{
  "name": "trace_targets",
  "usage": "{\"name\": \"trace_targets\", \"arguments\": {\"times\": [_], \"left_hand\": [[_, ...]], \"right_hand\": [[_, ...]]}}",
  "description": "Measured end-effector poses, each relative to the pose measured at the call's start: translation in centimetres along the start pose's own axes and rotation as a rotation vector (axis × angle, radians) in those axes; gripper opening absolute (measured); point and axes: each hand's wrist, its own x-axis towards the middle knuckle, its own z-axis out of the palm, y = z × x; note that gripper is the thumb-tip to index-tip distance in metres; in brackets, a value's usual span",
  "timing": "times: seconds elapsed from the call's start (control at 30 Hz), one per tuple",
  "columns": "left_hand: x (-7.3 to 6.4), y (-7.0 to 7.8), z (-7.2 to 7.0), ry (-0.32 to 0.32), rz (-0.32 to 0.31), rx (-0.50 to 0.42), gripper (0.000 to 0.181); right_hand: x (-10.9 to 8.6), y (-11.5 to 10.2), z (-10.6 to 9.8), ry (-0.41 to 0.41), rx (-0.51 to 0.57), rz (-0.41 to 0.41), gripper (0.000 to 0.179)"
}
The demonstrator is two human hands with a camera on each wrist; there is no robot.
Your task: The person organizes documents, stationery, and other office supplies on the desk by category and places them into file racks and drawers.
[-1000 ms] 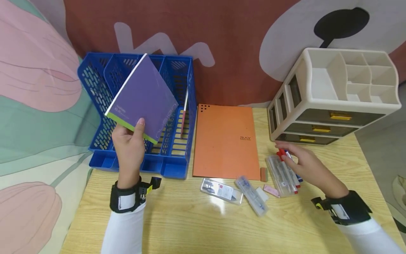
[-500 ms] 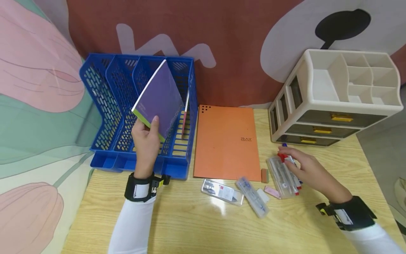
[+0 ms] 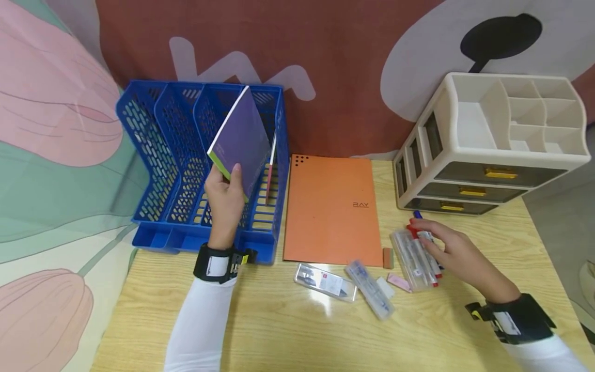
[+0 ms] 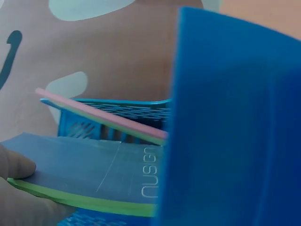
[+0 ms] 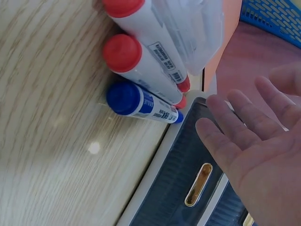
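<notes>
My left hand (image 3: 225, 201) pinches the lower edge of a purple notebook (image 3: 244, 142), thumb on its cover and fingers behind. The notebook tilts inside the blue file rack (image 3: 139, 139), near its right-hand slots. In the left wrist view its green edge (image 4: 94, 202) and lettering show, with the rack's wall (image 4: 235, 117) covering the rest. A thin book (image 3: 269, 175) leans in the rightmost slot. My right hand (image 3: 453, 253) hovers over the markers, fingers extended and holding nothing. Two red-capped markers (image 5: 122, 52) and one blue-capped marker (image 5: 124, 98) lie side by side in the right wrist view.
An orange folder (image 3: 332, 206) lies beside the rack. In front are a clear pen case (image 3: 325, 281), another clear case (image 3: 369, 289), a pink eraser (image 3: 398, 282) and a small brown-green block (image 3: 387, 257). A cream drawer organizer (image 3: 492, 150) stands at the back right.
The left hand has moved right with the notebook, turning it more edge-on and bringing it to the right-hand slots. The right hand has shifted slightly down and right, uncovering the blue marker's end.
</notes>
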Motion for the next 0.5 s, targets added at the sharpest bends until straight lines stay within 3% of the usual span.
{"name": "trace_targets", "arguments": {"times": [0.2, 0.5], "left_hand": [[0.2, -1.2, 1.4, -0.018, 0.018, 0.036, 0.030], [0.6, -2.3, 2.7, -0.121, 0.022, 0.104, 0.036]], "right_hand": [[-0.5, 0.3, -0.2, -0.018, -0.007, 0.057, 0.041], [-1.0, 0.4, -0.4, -0.055, -0.022, 0.113, 0.038]]}}
